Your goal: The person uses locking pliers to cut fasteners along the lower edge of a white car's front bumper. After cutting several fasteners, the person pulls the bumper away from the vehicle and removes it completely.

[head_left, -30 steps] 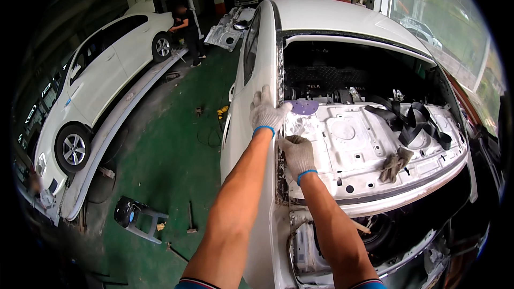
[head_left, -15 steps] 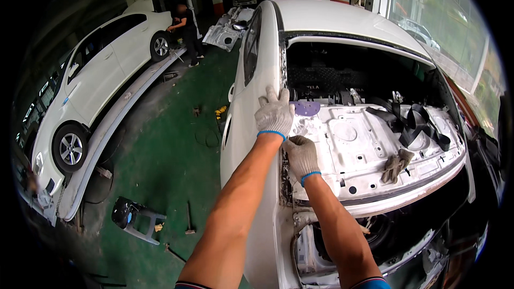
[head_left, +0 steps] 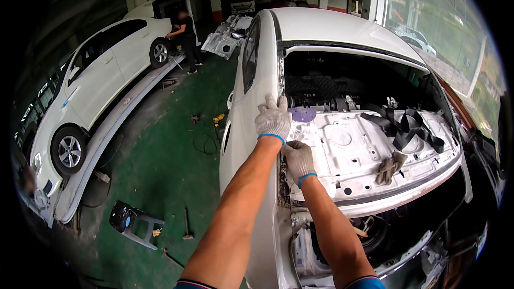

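Note:
My left hand (head_left: 273, 120), in a knit work glove with a blue cuff, lies on the rear pillar of a white car (head_left: 342, 25), fingers stretched out. Just below and to its right, my gloved right hand (head_left: 299, 159) is closed at the inner edge of the rear window opening. Its fingertips are hidden, so whatever they pinch does not show. Beside my left hand, a purple perforated sanding disc (head_left: 303, 115) rests on the bare white rear shelf (head_left: 326, 155). The car has no rear glass or trunk lid.
A pair of dirty gloves (head_left: 391, 168) and black seat belts (head_left: 415, 128) lie on the shelf. On the green floor are a grey step stool (head_left: 143, 227), a hammer (head_left: 187, 223) and a yellow power tool (head_left: 219, 120). A person (head_left: 187, 37) stands by another white car (head_left: 107, 64).
The view has shifted slightly, moving the scene a little downward. Both hands keep nearly the same places on the car; the left fingers sit slightly closer together.

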Demonstrator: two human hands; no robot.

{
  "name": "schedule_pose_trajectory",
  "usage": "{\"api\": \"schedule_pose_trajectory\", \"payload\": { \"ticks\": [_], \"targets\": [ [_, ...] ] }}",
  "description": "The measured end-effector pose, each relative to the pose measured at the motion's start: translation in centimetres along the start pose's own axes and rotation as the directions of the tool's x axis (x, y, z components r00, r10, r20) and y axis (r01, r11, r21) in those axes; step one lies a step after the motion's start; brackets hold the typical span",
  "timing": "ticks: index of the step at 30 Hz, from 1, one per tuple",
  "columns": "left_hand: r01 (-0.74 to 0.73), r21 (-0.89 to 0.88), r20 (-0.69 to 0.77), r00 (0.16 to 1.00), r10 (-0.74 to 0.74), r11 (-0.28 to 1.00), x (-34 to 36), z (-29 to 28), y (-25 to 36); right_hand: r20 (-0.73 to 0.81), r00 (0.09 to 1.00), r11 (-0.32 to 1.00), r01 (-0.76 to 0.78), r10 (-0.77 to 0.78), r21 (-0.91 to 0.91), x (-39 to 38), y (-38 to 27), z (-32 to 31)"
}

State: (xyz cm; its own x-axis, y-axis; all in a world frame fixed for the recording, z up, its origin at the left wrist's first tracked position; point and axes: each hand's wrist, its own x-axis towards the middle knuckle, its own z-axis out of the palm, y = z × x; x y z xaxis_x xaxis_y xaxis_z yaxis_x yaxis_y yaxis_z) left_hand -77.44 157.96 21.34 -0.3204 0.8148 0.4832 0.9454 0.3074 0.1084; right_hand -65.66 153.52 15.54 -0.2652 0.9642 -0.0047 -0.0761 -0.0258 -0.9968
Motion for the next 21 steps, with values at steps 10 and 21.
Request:
{"api": "schedule_pose_trajectory", "payload": {
  "ticks": [10, 21],
  "targets": [
    [-0.052, -0.085, -0.028, 0.998, 0.050, 0.995, -1.0, -1.3, -1.3, 0.027, 0.999, 0.994, -0.042, 0.040, 0.099, -0.8, -0.7, 0.3],
    [-0.056, -0.280, 0.087, 0.993, 0.083, 0.958, -2.4, -0.8, -4.5, 0.073, 0.996, 0.989, -0.062, 0.053, 0.131, 0.0, -0.2, 0.2]
  ]
}}
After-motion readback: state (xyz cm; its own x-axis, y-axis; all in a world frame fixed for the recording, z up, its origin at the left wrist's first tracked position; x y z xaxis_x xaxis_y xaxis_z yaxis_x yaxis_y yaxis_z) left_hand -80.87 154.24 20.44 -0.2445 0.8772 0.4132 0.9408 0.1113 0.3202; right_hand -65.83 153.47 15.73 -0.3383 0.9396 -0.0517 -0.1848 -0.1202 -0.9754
